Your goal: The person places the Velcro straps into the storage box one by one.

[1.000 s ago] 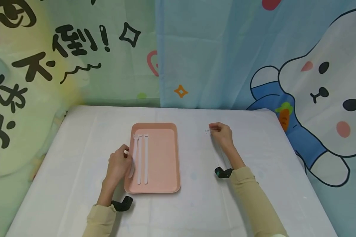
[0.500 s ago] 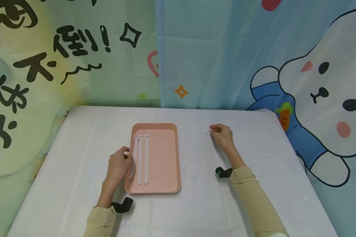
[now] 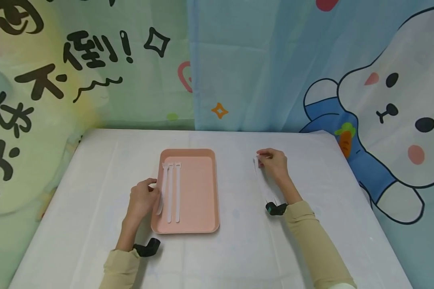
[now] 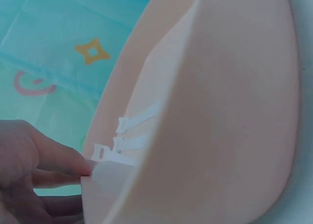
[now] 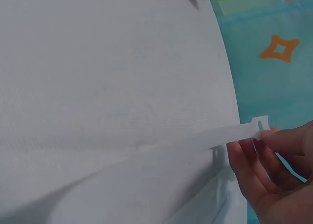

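A shallow pink tray (image 3: 199,192) lies on the table, with several long white plastic strips (image 3: 178,192) side by side along its left part; each has a notched end at the far side. My left hand (image 3: 141,200) grips the tray's left rim; in the left wrist view the thumb and fingers meet at the rim, beside the strips' notched ends. Off to the tray's right, my right hand (image 3: 274,164) pinches another white strip (image 5: 230,135) near its slotted end between thumb and fingers. That strip runs back toward the wrist.
A white cloth covers the table (image 3: 235,249). Behind it hangs a printed curtain (image 3: 246,72) with a bear figure. Black wrist cameras sit on both wrists, the left one (image 3: 148,247) close to the tray's front left corner.
My right hand has shifted its fingers slightly on the slotted end of the strip and moved a little to the right. The left hand stays at the tray's rim.
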Demonstrator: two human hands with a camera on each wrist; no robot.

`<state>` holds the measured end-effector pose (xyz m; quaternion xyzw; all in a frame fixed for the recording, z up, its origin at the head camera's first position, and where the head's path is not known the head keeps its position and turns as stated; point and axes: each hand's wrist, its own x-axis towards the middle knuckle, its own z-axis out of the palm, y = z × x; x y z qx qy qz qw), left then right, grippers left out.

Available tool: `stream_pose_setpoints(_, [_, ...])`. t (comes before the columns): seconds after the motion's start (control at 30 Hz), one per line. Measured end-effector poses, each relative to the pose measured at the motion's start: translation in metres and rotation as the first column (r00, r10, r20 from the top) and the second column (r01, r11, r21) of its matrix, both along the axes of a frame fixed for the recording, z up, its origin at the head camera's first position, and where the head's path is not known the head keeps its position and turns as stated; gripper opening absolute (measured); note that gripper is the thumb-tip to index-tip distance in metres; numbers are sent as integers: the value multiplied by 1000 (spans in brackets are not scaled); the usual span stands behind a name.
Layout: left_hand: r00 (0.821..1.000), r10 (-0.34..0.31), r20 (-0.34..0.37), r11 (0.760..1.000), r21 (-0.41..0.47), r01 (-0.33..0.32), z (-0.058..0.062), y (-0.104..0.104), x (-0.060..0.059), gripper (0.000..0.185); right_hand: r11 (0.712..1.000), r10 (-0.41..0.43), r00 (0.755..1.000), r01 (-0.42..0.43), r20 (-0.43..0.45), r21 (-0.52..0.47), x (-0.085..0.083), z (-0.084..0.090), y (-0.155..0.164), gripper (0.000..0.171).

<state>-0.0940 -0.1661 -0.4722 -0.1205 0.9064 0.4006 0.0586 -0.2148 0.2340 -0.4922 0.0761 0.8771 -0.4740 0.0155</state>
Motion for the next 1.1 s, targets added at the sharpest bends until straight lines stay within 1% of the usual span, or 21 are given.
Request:
stream_pose_setpoints(0.17, [1000,20,-16,1000,-1,-20,-1,-1,1,39,1000,7,999,-8,-35,-29,0,8,2,24])
stream_pose_setpoints(0.33, [999,27,-20,1000,12,-27,-1,0,2,38,999,0,999,-2,-42,-44,2,17,6,25])
stream_pose_setpoints(0.47, [999,26,-26,999,24,-26,-3,0,3,38,999,7,999,-9,-46,-53,3,20,9,25])
stream_pose_setpoints(0.6, [999,17,-42,1000,26,-16,-4,0,3,37,995,29,999,-33,-42,-97,6,25,10,27])
stream_pose_setpoints(0.9, [1000,5,-29,1000,25,-4,-2,-1,4,37,967,91,996,-90,-9,-238,11,40,-1,34])
stream_pose_setpoints(1.1, [1000,2,-6,999,35,-2,-2,-3,2,39,948,135,991,-132,-9,-290,13,47,-17,36])
